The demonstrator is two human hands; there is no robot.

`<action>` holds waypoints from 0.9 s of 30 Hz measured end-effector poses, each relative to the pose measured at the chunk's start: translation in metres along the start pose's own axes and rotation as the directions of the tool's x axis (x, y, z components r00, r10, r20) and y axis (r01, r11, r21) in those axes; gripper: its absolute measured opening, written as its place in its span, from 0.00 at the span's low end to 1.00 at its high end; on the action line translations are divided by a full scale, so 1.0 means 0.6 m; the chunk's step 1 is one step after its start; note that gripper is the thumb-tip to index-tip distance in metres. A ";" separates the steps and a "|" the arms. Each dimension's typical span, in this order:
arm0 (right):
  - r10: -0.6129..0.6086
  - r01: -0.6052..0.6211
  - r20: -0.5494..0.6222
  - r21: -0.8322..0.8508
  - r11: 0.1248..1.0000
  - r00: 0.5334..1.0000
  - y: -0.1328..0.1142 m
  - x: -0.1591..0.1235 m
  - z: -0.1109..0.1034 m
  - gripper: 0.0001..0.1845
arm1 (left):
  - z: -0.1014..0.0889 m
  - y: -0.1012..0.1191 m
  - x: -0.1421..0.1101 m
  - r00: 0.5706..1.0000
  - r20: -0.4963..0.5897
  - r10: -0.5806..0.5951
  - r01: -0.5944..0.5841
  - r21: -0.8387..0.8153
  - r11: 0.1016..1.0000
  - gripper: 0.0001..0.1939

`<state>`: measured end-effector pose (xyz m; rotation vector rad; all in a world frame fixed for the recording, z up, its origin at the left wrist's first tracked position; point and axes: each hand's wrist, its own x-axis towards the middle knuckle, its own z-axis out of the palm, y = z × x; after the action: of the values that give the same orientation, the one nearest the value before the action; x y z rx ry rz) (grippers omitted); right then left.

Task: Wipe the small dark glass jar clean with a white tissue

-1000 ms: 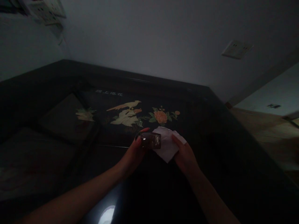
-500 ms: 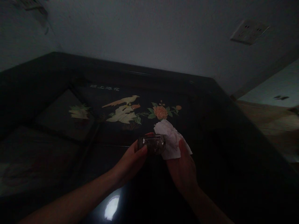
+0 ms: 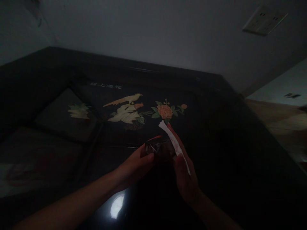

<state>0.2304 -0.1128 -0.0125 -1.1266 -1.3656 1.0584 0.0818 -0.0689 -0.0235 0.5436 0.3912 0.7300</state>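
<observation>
My left hand is closed round one end of a small clear glass container, possibly a glass or jar, lying on its side above the dark table. Its exact kind is hard to make out in the dim light. In my right hand a white paper tissue is gripped, seen nearly edge-on between palm and glass. The tissue lies against the right end of the container. My right fingers extend behind the tissue, with the thumb in front.
A glossy black table carries an inlaid bird and flower picture with characters at its far side. A pale wall stands behind it, bearing a power socket. A light reflection shows near the front.
My right hand has turned, so the tissue went from facing me broadly to edge-on and now presses against the glass container's end. The view has shifted slightly.
</observation>
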 end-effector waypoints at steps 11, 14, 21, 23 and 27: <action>-0.029 0.026 -0.041 -0.084 0.996 0.999 -0.012 0.008 -0.004 0.25 | -0.003 0.003 0.000 1.000 -0.010 0.004 -0.005 -0.150 0.989 0.21; -0.035 0.035 -0.001 -0.077 0.996 0.999 -0.012 0.010 -0.008 0.29 | -0.006 0.001 0.001 1.000 -0.002 0.000 0.000 -0.140 0.990 0.19; 0.032 -0.039 0.047 0.146 0.989 0.998 -0.002 0.025 -0.022 0.44 | -0.015 -0.006 0.004 0.997 -0.005 0.078 -0.079 -0.060 0.995 0.16; 0.060 -0.063 0.021 0.168 0.984 0.998 -0.006 0.030 -0.025 0.35 | -0.014 -0.007 0.004 0.997 -0.018 0.075 -0.076 -0.019 0.997 0.17; -0.001 -0.007 -0.115 -0.070 0.998 0.993 -0.018 0.034 -0.025 0.13 | -0.013 -0.011 0.002 0.999 -0.014 0.037 -0.036 0.063 0.997 0.26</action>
<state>0.2438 -0.0945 0.0028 -1.2227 -1.3185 0.9390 0.0822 -0.0696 -0.0335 0.6060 0.4199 0.7588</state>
